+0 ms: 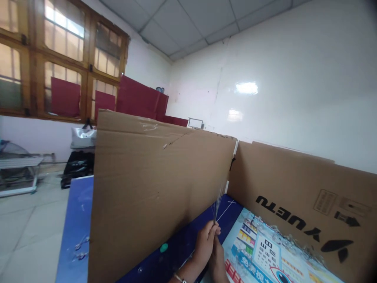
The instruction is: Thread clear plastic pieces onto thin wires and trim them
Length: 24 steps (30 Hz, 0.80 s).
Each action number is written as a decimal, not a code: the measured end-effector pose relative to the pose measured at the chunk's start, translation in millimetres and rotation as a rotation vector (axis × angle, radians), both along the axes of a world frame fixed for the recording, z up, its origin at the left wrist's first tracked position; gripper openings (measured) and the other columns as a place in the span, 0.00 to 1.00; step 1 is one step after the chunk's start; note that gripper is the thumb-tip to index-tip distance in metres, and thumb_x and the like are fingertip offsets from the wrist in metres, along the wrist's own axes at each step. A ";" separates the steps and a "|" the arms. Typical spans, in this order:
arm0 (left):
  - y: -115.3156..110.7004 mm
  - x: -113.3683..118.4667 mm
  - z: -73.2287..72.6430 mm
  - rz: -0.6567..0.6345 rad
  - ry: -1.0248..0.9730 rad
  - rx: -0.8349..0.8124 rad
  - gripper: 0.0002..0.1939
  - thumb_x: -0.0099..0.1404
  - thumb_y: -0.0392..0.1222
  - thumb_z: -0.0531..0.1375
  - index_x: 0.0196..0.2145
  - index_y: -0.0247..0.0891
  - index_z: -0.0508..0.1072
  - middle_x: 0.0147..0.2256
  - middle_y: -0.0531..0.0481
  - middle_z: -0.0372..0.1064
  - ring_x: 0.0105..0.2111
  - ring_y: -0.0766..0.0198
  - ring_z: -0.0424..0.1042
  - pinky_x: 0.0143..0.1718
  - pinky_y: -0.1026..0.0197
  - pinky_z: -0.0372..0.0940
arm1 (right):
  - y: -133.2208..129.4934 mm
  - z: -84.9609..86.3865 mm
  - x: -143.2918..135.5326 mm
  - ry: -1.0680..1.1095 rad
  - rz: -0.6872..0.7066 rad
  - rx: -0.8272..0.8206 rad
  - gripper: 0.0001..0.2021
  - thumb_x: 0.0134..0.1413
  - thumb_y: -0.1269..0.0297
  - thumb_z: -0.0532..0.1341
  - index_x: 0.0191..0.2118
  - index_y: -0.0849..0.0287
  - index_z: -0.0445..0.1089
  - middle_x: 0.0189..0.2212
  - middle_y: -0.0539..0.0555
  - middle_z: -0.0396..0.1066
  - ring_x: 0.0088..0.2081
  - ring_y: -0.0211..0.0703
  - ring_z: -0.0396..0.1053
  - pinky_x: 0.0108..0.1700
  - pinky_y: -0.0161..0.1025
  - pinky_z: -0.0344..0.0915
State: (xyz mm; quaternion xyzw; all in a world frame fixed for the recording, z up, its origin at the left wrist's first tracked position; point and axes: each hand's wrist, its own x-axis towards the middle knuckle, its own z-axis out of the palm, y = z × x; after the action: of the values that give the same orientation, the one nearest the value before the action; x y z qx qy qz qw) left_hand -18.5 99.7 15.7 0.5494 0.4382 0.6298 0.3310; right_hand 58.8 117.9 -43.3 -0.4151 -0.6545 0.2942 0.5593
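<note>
My left hand (204,244) and my right hand (216,251) are pressed together low in the middle of the head view. Their closed fingers hold a bundle of thin metal wires (218,204), which point up and fan out slightly at the top. The hands are above a dark blue surface (173,245), beside a printed sheet (246,251) with an eye chart and a large eye drawing. The lower ends of the wires are hidden inside the fingers.
Tall cardboard panels stand at the left (147,177) and right (282,177), meeting in a corner. Clear crinkled scraps (290,237) lie along the right panel's foot. A green spot (164,247) is on the blue surface. Farther left are bags (78,165) and a white rack (20,163).
</note>
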 end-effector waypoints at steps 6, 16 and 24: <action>-0.2 -1.2 0.5 -0.022 0.009 -0.004 0.14 0.62 0.48 0.49 0.35 0.40 0.71 0.32 0.49 0.75 0.34 0.59 0.74 0.38 0.60 0.66 | 9.4 -7.9 -1.1 0.063 0.004 -0.020 0.18 0.45 0.51 0.56 0.40 0.54 0.73 0.34 0.56 0.75 0.36 0.53 0.72 0.37 0.42 0.69; 3.0 -1.4 -4.6 -0.019 0.023 -0.010 0.16 0.62 0.50 0.48 0.36 0.39 0.72 0.32 0.49 0.75 0.33 0.60 0.74 0.38 0.60 0.66 | -0.9 13.3 -10.4 0.049 0.028 -0.018 0.21 0.44 0.45 0.55 0.38 0.53 0.73 0.22 0.53 0.71 0.26 0.47 0.70 0.27 0.37 0.67; 6.8 -6.8 -1.7 0.027 0.118 0.033 0.17 0.64 0.48 0.46 0.38 0.39 0.71 0.31 0.50 0.75 0.29 0.62 0.73 0.34 0.62 0.67 | -7.6 26.6 -9.8 0.000 0.000 0.019 0.16 0.48 0.52 0.54 0.38 0.51 0.73 0.29 0.53 0.74 0.35 0.50 0.72 0.35 0.41 0.67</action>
State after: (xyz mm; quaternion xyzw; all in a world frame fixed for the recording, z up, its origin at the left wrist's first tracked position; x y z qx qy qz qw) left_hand -25.3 106.4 14.0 0.5848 0.4540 0.6079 0.2869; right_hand 49.0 110.3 -16.7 -0.4097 -0.6572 0.2877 0.5634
